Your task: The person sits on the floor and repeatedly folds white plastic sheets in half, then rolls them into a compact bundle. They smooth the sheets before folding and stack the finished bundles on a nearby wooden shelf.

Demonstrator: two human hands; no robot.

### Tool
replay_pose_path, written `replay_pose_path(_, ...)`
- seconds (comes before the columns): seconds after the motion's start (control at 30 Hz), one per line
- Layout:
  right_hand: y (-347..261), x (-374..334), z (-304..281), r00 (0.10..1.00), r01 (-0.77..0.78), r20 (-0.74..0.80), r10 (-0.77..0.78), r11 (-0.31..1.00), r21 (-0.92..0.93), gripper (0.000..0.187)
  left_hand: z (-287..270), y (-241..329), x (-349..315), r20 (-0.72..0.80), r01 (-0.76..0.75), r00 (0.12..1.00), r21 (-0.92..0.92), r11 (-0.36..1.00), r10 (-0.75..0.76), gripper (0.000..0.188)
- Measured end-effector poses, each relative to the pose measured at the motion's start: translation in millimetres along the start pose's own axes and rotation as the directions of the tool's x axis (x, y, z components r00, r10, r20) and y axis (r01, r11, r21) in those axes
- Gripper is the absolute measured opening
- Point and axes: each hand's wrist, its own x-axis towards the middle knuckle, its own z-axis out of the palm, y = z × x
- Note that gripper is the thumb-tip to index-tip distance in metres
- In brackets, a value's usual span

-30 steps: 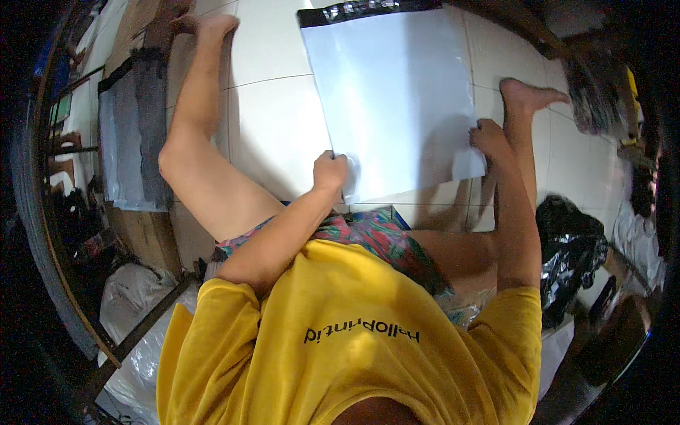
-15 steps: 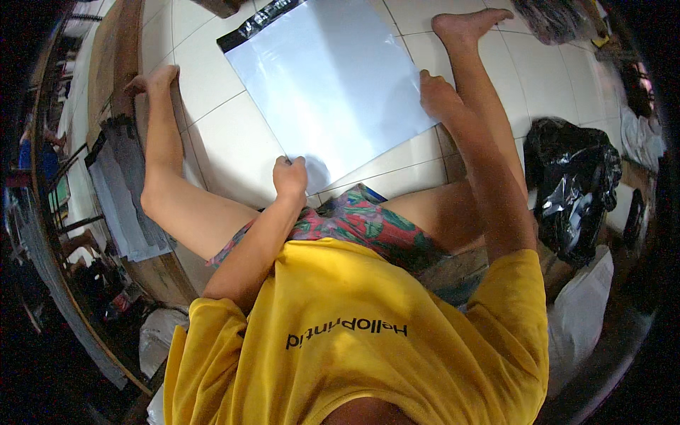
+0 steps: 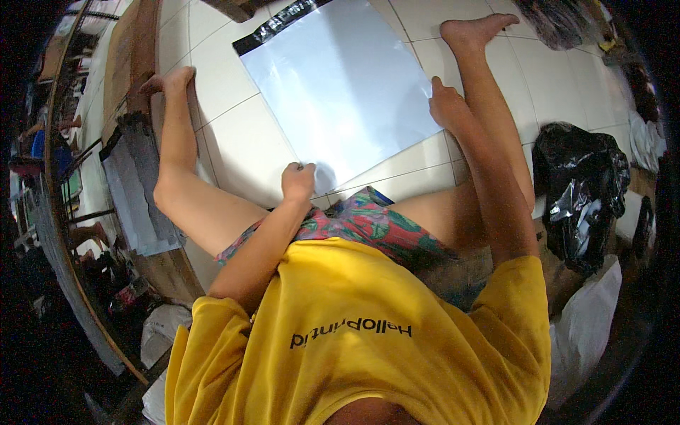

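A large pale plastic mailer bag (image 3: pixel 347 92), smooth and glossy, lies spread on the floor between my legs. A black shiny strip (image 3: pixel 283 27) runs across its far edge. My left hand (image 3: pixel 298 181) is closed at the near left corner, its fingers curled at the bag's edge. On the right side, my right hand (image 3: pixel 448 106) pinches the bag's right edge with its fingers bent. The fingertips of both hands are partly hidden.
Pale floor tiles (image 3: pixel 230 134) surround the bag. A crumpled black plastic bag (image 3: pixel 577 191) sits beyond my right leg. Grey sheets (image 3: pixel 142 205) lie on a wooden board by my left leg. White bags (image 3: pixel 584 312) stand low at the right; a brown board (image 3: pixel 131 57) is at far left.
The whole view has shifted slightly, so things appear a little further right and lower. Both hands stay at the same edges of the mailer bag.
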Motion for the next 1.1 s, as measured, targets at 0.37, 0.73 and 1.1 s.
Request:
replay_pose_path(0.37,39.7,27.7,36.3,1.000,0.013,0.013,-0.013,1.000,-0.020,0.036,-1.2,-13.8,3.5,0.050,0.014,0.999,-0.248,0.969,-0.002,0.041)
replay_pose_path(0.73,23.1,28.1,-20.0,0.966,-0.125,0.227,0.123,0.992,-0.003,0.050,8.1,-2.1,30.7,0.015,0.033,0.999,-0.051,0.998,-0.032,0.056)
replay_pose_path(1.1,-32.9,71.8,-61.0,0.966,-0.126,0.239,0.095,0.985,0.116,0.042,6.9,39.3,58.2,-0.098,-0.059,0.993,0.043,0.997,0.063,0.054)
